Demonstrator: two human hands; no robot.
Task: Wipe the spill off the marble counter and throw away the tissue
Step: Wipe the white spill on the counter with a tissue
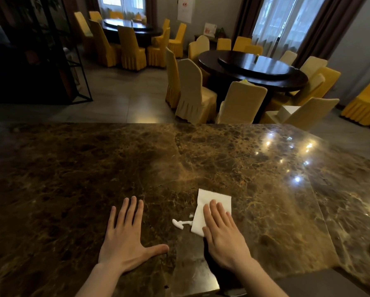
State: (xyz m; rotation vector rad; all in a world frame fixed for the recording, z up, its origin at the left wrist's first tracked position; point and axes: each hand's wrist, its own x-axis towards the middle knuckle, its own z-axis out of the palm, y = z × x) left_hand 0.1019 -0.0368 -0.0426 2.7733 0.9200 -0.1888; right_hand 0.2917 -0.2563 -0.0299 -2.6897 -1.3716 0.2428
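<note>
A white tissue [209, 200] lies flat on the brown marble counter [94, 168], near its front edge. My right hand [222, 234] presses flat on the tissue's near right part, fingers together and extended. A small white spill [179, 223] sits on the marble just left of the tissue's lower edge, touching it. My left hand [126, 236] rests flat on the counter to the left of the spill, fingers spread, holding nothing.
Beyond the counter's far edge is a dining room with round dark tables [252, 67] and yellow covered chairs [192, 93]. A dark shelf frame [77, 61] stands at the left. Light reflections glare on the counter's right side [297, 159].
</note>
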